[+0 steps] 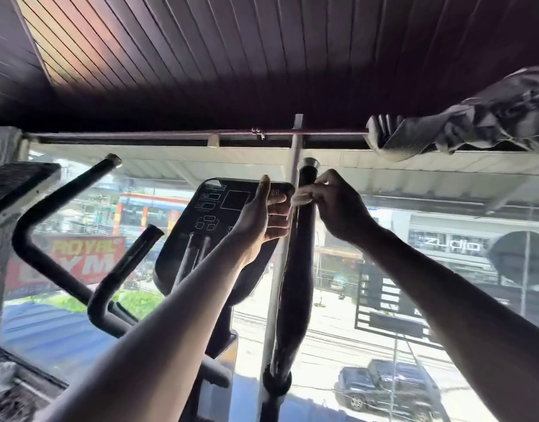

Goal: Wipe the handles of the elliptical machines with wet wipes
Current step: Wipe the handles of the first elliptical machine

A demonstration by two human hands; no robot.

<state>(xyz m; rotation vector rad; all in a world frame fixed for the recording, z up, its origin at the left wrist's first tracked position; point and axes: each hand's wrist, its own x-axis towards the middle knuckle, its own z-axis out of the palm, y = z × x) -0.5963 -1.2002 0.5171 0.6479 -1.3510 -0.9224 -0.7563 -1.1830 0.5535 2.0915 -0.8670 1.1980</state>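
Observation:
A black padded elliptical handle [295,278] rises upright in the middle, capped in silver at its top. My right hand [338,205] pinches a small white wet wipe [301,198] against the handle's upper part. My left hand [263,214] is held up just left of the handle, palm facing it, fingers apart and touching the wipe's edge at most. The machine's dark console [219,220] stands behind my left hand. Another curved black handle [49,239] and a shorter grip [125,269] are at the left.
A large glass window [384,300] with a vertical silver post [280,254] stands right behind the machine. A rolled grey cloth [475,120] hangs on the rail at top right. Part of another machine [15,187] shows at the far left.

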